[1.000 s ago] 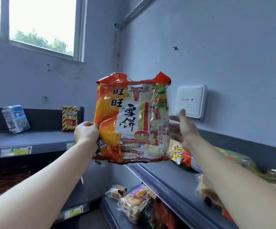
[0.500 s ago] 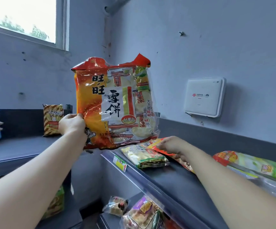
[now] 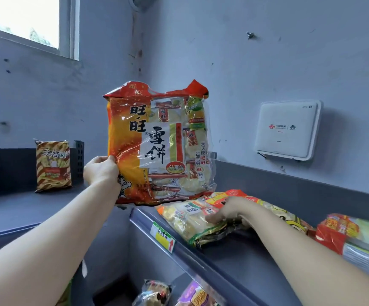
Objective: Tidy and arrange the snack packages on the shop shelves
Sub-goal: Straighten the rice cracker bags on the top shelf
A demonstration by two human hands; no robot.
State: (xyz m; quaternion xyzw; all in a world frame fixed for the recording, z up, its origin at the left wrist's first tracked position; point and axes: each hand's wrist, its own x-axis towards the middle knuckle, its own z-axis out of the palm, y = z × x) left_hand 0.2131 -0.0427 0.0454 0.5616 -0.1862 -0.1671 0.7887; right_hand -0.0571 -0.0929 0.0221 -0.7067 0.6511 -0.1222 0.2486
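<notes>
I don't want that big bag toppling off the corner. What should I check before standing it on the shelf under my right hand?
1. Left hand grip on the big orange bag: ok. It pinches the bag's left edge and the bag is upright.
2. Bag's bottom supported by the shelf: cannot tell. Its lower edge meets the shelf corner, but the contact is hidden.
3. Standing room beside the bag: not ok. The yellow-green packet lies flat right next to it.
4. Right hand hold on that packet: cannot tell. The fingers lie on top and the thumb is hidden.
5. Packet squared up: not ok. It lies askew, with one corner at the front lip.
</notes>
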